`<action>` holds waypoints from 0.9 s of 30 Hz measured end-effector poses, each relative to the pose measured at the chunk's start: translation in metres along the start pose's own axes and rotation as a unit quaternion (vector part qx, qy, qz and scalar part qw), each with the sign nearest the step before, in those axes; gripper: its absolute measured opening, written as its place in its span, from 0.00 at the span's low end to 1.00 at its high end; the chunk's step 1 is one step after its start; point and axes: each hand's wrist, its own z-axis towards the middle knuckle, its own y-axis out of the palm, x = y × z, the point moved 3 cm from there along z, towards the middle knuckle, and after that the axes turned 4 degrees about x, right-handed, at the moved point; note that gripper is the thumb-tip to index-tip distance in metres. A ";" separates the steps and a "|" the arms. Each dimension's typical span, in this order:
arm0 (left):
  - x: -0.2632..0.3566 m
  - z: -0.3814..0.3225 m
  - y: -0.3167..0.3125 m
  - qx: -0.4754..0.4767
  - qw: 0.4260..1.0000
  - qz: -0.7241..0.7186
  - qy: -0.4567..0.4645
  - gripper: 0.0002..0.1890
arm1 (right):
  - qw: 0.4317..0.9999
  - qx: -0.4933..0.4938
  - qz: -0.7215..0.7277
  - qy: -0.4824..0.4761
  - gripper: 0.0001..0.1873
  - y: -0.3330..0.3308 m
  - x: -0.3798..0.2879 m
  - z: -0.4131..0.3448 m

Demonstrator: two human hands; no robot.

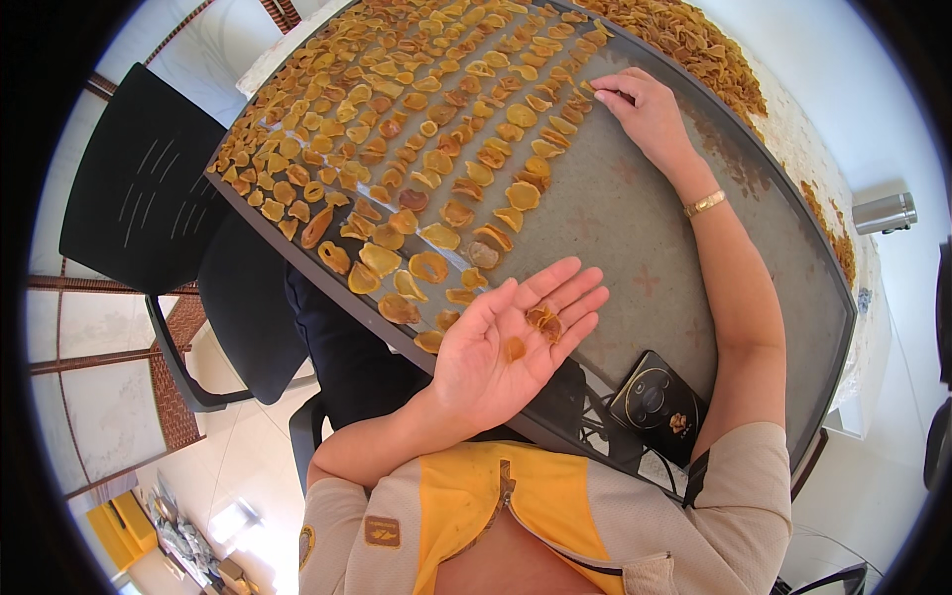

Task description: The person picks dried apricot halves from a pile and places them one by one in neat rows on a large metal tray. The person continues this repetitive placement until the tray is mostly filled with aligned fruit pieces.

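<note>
My left hand (498, 349) lies palm up with its fingers extended, and a few dried, amber-brown slices (545, 323) rest loose on the palm. Farther off, my right hand (643, 111) reaches to the end of a row on the dark-framed table (610, 193). Its thumb and index finger pinch a small yellowish slice (587, 86). Rows of similar dried slices (523, 195) cover the left and far parts of the tabletop, some flat, some curled or ring-shaped. What they are cut from cannot be told.
A black smartphone (658, 405) lies near my right elbow, with a cable beside it. Beyond the table's far edge is a large heap of dried slices (692, 52). A metal cup (885, 213) is at the far right. A black chair (141, 186) stands at the left.
</note>
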 end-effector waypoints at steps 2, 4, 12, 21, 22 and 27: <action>0.000 0.001 0.000 -0.001 1.000 0.002 0.000 0.32 | 1.000 0.005 0.004 -0.007 0.09 0.000 0.001 -0.001; 0.000 0.000 -0.001 -0.003 1.000 -0.005 0.000 0.32 | 1.000 0.011 0.009 -0.015 0.08 0.000 0.002 -0.001; 0.001 -0.001 -0.001 -0.008 1.000 -0.021 -0.002 0.31 | 0.998 0.018 0.062 0.012 0.08 -0.005 -0.019 -0.002; 0.001 0.002 0.000 0.000 0.999 -0.050 0.012 0.33 | 0.874 -0.408 0.240 -0.111 0.09 -0.030 -0.142 -0.036; 0.001 0.002 0.000 0.002 0.999 -0.039 0.014 0.33 | 0.856 -0.439 0.241 -0.129 0.09 -0.028 -0.150 -0.041; 0.001 0.002 -0.002 0.015 0.998 -0.064 0.023 0.32 | 0.823 -0.486 0.243 -0.168 0.05 -0.026 -0.163 -0.054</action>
